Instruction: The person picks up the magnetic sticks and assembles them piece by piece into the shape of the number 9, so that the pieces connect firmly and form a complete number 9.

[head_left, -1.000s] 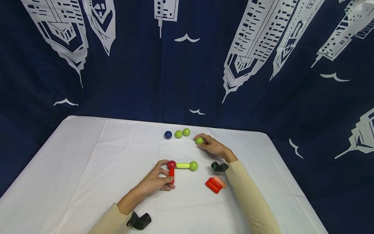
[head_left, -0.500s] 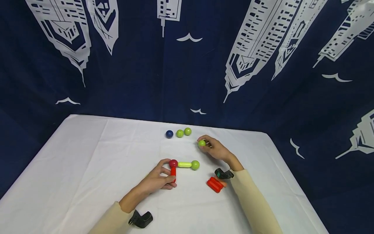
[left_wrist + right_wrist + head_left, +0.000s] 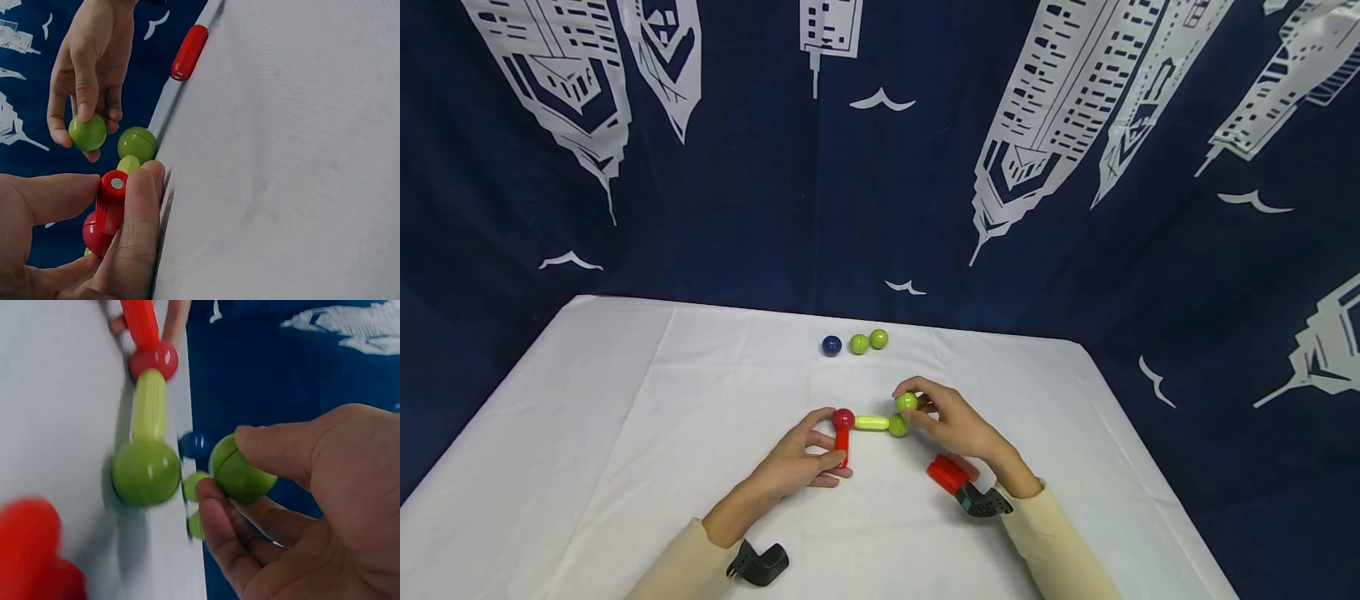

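Observation:
My left hand [image 3: 801, 454] pinches a red rod [image 3: 111, 203] between thumb and fingers. At the far end of this rod sits a red ball [image 3: 843, 419], and from it a yellow-green rod [image 3: 872, 423] runs right to a green ball [image 3: 147, 473]. The joined pieces form a corner on the white cloth. In my right hand [image 3: 958, 422] a second green ball [image 3: 242, 467] is pinched between thumb and fingertips, raised just above the end green ball. A small silvery disc shows on the red rod's near end in the left wrist view.
Loose red rods [image 3: 948, 473] and a paler orange one [image 3: 964, 466] lie below the right wrist, partly covered by its black camera [image 3: 983, 501]. Toward the table's back edge are a blue ball [image 3: 831, 346] and two green balls [image 3: 868, 342]. A dark blue printed curtain [image 3: 760, 208] hangs behind.
My right hand has lifted the green ball from the back of the table and brought it toward me, near the joined pieces. The left hand keeps its hold on the red rod.

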{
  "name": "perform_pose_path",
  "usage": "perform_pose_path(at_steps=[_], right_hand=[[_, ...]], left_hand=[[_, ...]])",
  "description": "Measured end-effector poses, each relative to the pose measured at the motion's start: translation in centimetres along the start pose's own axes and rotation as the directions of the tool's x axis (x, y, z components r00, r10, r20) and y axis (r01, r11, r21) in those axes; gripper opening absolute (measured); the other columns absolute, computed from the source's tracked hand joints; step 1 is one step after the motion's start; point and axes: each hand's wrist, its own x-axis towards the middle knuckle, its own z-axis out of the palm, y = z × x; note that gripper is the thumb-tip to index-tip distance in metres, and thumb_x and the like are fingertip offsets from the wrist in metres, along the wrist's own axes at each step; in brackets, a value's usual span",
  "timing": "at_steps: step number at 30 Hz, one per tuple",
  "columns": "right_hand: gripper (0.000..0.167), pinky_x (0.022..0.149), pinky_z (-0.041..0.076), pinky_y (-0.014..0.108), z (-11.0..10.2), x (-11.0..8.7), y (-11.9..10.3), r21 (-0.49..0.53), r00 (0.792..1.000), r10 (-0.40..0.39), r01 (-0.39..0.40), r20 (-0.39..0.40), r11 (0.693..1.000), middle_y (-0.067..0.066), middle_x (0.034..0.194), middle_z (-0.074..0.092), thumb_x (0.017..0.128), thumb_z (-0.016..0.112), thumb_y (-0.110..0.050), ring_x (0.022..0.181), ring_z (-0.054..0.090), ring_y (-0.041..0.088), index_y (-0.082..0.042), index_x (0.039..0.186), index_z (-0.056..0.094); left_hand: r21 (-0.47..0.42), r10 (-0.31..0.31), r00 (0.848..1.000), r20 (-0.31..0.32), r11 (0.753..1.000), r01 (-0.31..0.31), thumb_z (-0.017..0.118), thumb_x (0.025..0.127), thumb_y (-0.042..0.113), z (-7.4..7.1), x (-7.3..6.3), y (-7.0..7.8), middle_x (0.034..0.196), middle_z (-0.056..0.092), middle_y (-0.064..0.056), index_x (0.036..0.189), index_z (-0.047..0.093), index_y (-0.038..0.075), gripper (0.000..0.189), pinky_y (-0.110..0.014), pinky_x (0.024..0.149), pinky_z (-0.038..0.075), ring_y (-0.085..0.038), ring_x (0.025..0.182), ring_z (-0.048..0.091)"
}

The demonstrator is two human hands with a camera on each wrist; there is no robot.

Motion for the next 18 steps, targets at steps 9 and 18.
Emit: perform_pose_path(at_steps=[9,18], right_hand=[[0.019,0.088,0.052,0.029,3.4,-1.2,-1.7,-0.02,0.99,-0.113,0.115,0.087,0.993,0.001,0.112,0.063,0.098,0.063,-0.008,0.094,0.057,0.013,-0.011,0.117,0.059],[0.032,0.091,0.051,0.031,4.9,-1.3,-3.3,-0.059,0.994,-0.068,0.074,0.089,0.996,0.002,0.12,0.064,0.096,0.067,-0.011,0.1,0.061,0.014,-0.009,0.126,0.056]], left_hand=[[-0.04,0.008,1.0,0.009,0.999,-0.008,0.063,0.096,0.003,-0.3,-0.1,-0.2,0.116,0.055,-0.022,0.154,0.029,0.009,0.068,-0.038,0.077,0.06,-0.029,0.089,0.075],[-0.035,0.023,0.999,0.039,0.999,-0.021,0.06,0.097,0.003,-0.3,-0.1,0.1,0.119,0.053,-0.023,0.154,0.028,0.008,0.065,-0.038,0.079,0.06,-0.031,0.092,0.075]])
